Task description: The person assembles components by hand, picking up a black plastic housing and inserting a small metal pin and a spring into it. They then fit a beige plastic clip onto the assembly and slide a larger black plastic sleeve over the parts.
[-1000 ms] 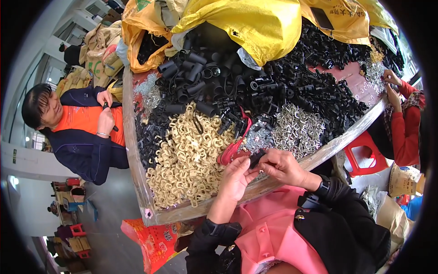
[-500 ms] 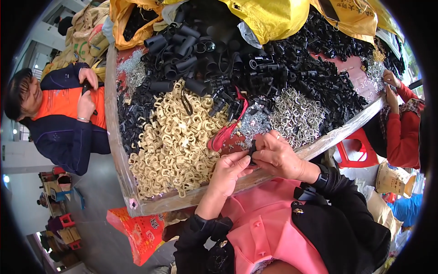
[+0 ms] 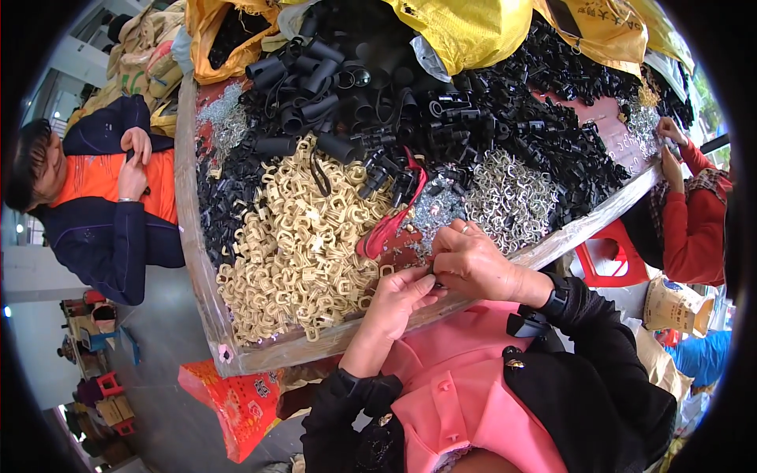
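Note:
My left hand [image 3: 400,301] and my right hand [image 3: 477,262] meet over the table's near edge, fingertips pinched together. Between them is a small black part [image 3: 431,272], mostly hidden by the fingers, so its exact kind does not show. Just beyond my right hand lie a pile of small clear-silver pieces [image 3: 436,211] and a heap of bent silver metal hooks [image 3: 512,197]. Left of my hands spreads a large heap of cream-coloured plastic clips [image 3: 296,252]. A red cloth strip [image 3: 384,235] lies between the cream heap and the small pieces.
Black plastic parts [image 3: 457,118] and black tubes [image 3: 319,75] cover the table's far side, below yellow bags [image 3: 473,35]. The wooden table rim [image 3: 296,351] runs before me. One co-worker [image 3: 118,205] sits at left, another [image 3: 690,213] at right, near a red stool [image 3: 611,260].
My right hand's fingers have curled in and shifted slightly left. The black part between my hands shows less than before. The left co-worker's hands have shifted a little.

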A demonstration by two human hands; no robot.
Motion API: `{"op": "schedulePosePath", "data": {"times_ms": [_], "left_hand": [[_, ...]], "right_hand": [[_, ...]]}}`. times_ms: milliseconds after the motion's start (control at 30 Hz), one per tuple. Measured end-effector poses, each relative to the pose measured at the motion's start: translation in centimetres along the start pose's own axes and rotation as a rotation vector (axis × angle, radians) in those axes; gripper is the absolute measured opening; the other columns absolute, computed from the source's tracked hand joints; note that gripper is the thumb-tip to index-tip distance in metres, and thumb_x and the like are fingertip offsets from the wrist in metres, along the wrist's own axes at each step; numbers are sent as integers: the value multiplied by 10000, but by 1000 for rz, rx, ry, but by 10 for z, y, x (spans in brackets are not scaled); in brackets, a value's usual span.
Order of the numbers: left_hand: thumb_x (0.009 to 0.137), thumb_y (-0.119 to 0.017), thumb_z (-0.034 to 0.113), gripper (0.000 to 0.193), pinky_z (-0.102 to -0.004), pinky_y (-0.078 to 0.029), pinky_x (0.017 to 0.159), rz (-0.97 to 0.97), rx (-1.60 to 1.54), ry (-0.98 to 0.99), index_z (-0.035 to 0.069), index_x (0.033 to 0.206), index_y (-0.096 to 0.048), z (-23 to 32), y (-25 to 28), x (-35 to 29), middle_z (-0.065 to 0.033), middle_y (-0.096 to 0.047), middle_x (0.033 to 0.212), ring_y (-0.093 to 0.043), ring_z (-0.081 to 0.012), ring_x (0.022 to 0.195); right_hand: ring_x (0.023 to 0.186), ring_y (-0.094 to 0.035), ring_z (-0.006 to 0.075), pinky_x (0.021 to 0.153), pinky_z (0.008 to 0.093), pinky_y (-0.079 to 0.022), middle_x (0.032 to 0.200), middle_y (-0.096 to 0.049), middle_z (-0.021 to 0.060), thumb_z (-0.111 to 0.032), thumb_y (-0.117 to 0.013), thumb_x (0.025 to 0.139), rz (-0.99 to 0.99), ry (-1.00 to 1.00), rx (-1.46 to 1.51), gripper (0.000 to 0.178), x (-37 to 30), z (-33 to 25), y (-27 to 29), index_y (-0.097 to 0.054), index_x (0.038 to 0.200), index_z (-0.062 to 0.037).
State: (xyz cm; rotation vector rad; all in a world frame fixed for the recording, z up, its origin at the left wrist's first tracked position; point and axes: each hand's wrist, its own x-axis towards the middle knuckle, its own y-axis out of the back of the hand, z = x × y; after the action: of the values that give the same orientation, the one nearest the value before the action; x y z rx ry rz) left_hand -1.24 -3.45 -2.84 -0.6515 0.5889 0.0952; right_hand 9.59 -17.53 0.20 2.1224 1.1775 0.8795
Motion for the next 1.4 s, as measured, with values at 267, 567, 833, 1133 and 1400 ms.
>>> {"op": "schedulePosePath", "data": {"times_ms": [267, 567, 833, 1133, 1400], "left_hand": [[831, -498, 102, 276, -248, -492, 696, -144, -294, -19, -23, 1076, -469, -2, 10, 9, -156, -566, 969, -585, -207, 825], [832, -489, 87, 277, -251, -493, 700, -138, -288, -25, -21, 1085, -454, -3, 3, 14, -169, -554, 993, -581, -213, 838], [827, -505, 111, 275, -258, -487, 679, -125, -277, -76, -5, 1073, -466, -2, -1, 13, -158, -556, 995, -583, -199, 822], [826, -510, 100, 218, -240, -475, 642, -108, -319, -90, 24, 1030, -508, -5, 2, 10, -110, -582, 942, -586, -172, 784], [818, -527, 134, 233, -256, -473, 666, -115, -275, -124, 22, 1020, -503, -1, -4, 10, -136, -565, 982, -570, -179, 832]], "right_hand": [[689, -505, 260, 577, 359, -417, 744, -489, 86, -97, -596, 656, 224, -201, -231, 99, -28, 52, 46, -533, 725, -65], [635, -528, 278, 532, 345, -425, 724, -480, 101, -110, -579, 695, 186, -360, -368, 116, -43, 87, 42, -502, 757, -49], [597, -529, 258, 508, 325, -419, 689, -487, 94, -89, -573, 711, 241, -364, -411, 97, -44, 73, 44, -504, 752, -33], [550, -542, 164, 483, 238, -432, 645, -547, 66, -65, -606, 719, 351, -425, -53, 106, -49, 77, 46, -545, 797, -28], [516, -531, 55, 459, 178, -419, 614, -558, 3, -91, -570, 796, 399, -657, 752, 89, -37, 60, 37, -532, 783, -12]]}}
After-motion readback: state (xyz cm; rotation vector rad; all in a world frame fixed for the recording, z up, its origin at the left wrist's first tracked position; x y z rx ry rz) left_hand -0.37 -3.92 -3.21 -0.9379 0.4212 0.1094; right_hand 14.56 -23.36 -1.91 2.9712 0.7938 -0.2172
